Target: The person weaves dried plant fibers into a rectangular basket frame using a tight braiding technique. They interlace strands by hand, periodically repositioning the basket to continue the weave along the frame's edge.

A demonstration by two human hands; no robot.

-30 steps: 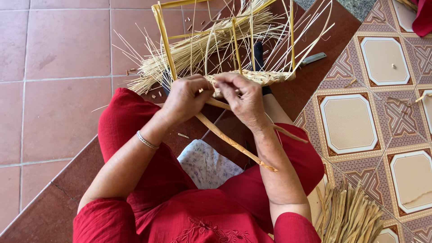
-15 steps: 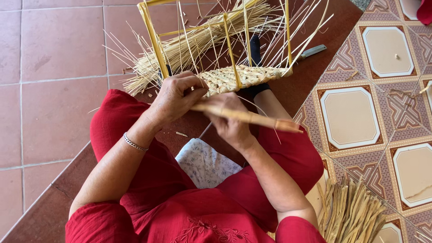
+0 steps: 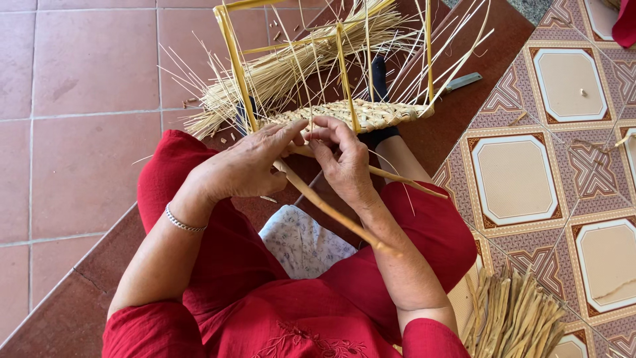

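Basket (half-woven): both hands pinching strips.

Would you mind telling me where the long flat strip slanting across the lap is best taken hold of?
Grip the long flat strip along its bare middle, coming from above with fingers across its flat faces. Its upper end is already pinched between the left hand and right hand at the woven band; the lower end hangs free.
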